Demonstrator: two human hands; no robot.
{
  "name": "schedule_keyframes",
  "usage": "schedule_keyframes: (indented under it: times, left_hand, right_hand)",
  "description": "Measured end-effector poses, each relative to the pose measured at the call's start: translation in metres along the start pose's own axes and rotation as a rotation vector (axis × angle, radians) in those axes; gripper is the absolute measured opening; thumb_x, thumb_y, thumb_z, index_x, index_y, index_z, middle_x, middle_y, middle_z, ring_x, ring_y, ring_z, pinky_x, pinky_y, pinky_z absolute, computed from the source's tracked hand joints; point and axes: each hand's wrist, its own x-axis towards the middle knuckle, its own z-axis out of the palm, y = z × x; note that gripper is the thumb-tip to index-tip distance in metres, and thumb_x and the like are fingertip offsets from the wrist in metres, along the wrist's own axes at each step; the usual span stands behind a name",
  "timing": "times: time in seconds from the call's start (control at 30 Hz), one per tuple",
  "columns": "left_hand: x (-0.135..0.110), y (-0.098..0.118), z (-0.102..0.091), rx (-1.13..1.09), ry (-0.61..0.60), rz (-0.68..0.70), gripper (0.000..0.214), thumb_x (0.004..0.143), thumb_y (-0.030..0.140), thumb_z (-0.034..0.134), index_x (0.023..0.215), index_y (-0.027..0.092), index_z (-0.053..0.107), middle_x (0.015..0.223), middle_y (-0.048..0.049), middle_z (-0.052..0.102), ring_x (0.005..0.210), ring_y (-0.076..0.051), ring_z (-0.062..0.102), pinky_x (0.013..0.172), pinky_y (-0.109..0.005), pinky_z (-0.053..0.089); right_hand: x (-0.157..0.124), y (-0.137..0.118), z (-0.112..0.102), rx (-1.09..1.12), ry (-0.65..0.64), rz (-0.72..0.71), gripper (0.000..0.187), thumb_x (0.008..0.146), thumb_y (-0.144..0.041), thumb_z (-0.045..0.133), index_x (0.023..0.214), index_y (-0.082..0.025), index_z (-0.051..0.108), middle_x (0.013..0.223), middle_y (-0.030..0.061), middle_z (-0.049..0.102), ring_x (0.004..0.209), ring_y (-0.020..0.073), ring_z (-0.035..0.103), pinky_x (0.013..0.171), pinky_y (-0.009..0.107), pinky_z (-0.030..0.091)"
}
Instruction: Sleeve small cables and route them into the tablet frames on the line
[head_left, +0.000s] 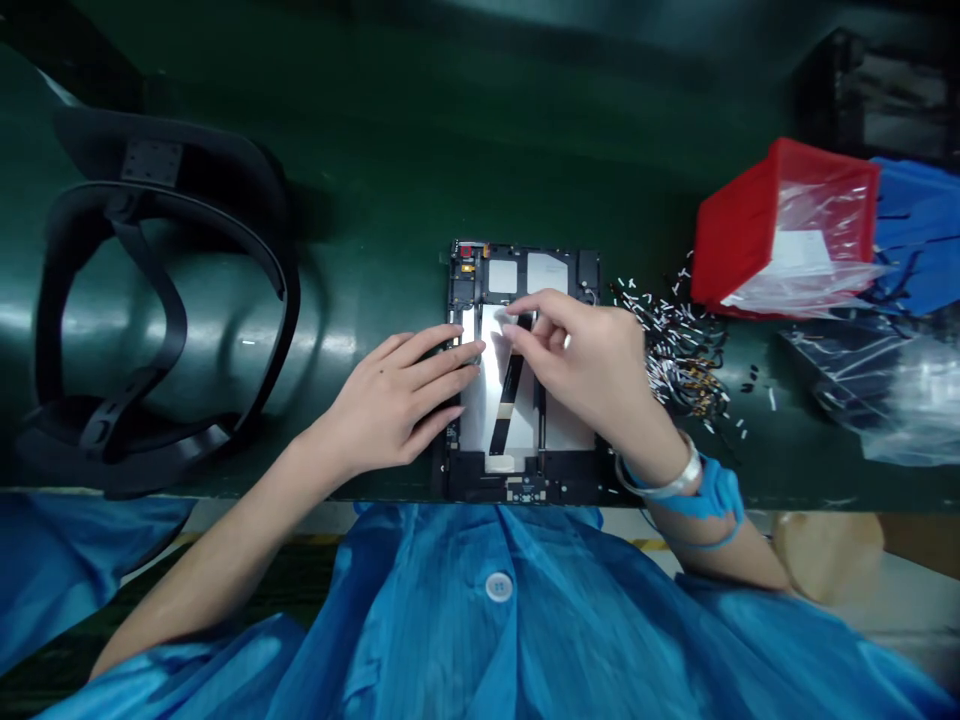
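Observation:
An opened tablet (568, 425) lies on the bench with its inside facing up, showing silvery battery panels and a black frame. Fingers spread, my left hand (397, 400) rests across the tablet's left edge. My right hand (592, 350) is over the upper middle of the tablet, thumb and index finger brought together in a pinch. Whatever sits between those fingertips is too small or hidden to make out. A black flat ribbon cable (510, 385) slants down the battery from beneath my right thumb, with a pale band partway along it.
Right of the tablet is a heap of small black wires (679, 360) with white ends. Beyond it are a red bin (742, 235) holding plastic bags, a blue bin (922, 235) and clear bags (892, 390). A black head-strap visor (285, 310) stands at left.

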Motion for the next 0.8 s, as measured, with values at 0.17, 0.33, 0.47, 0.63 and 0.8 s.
schedule_keyframes:
  times: [0.17,0.33,0.47,0.63,0.8]
  left_hand:
    - [-0.002,-0.001,0.000,-0.048,-0.004,-0.006,0.034,0.096,0.027,0.041,0.121,0.013,0.060,0.135,-0.0103,0.058,0.130,-0.031,0.047,0.092,-0.045,0.048]
    - [-0.002,-0.002,0.000,-0.057,0.003,0.009,0.035,0.096,0.026,0.042,0.121,0.010,0.059,0.135,-0.0118,0.058,0.128,-0.033,0.048,0.091,-0.047,0.048]
    - [-0.002,-0.002,-0.001,-0.040,-0.017,0.000,0.035,0.096,0.026,0.041,0.122,0.013,0.059,0.136,-0.0109,0.057,0.130,-0.032,0.047,0.091,-0.045,0.047]
    - [-0.001,-0.002,0.001,-0.012,0.002,0.014,0.035,0.096,0.026,0.041,0.122,0.011,0.060,0.134,-0.0113,0.059,0.127,-0.031,0.050,0.088,-0.043,0.048]
    - [0.008,-0.002,0.004,0.036,0.016,-0.055,0.034,0.097,0.024,0.040,0.122,0.013,0.061,0.133,-0.0109,0.060,0.126,-0.030,0.051,0.091,-0.044,0.046]
  right_hand:
    - [0.026,-0.004,0.014,0.232,-0.156,0.124,0.013,0.079,-0.028,0.062,0.085,-0.018,0.068,0.062,-0.0016,0.061,0.059,0.0123,0.052,0.060,0.027,0.035]
    - [0.032,-0.006,0.018,0.315,-0.141,0.125,0.006,0.077,-0.022,0.062,0.074,-0.017,0.065,0.062,-0.0014,0.058,0.060,0.0112,0.049,0.060,0.026,0.035]
    - [0.030,-0.005,0.018,0.322,-0.142,0.125,0.005,0.077,-0.020,0.062,0.075,-0.017,0.065,0.060,-0.0025,0.055,0.059,0.0102,0.048,0.059,0.025,0.035]
    - [0.030,-0.006,0.022,0.258,-0.133,0.102,0.006,0.079,-0.020,0.061,0.077,-0.017,0.065,0.061,-0.0024,0.056,0.060,0.0108,0.050,0.060,0.025,0.034]
    - [0.021,-0.009,0.008,0.134,0.054,0.098,0.012,0.081,-0.023,0.061,0.093,-0.021,0.066,0.059,-0.0042,0.057,0.058,0.0127,0.053,0.061,0.026,0.035]
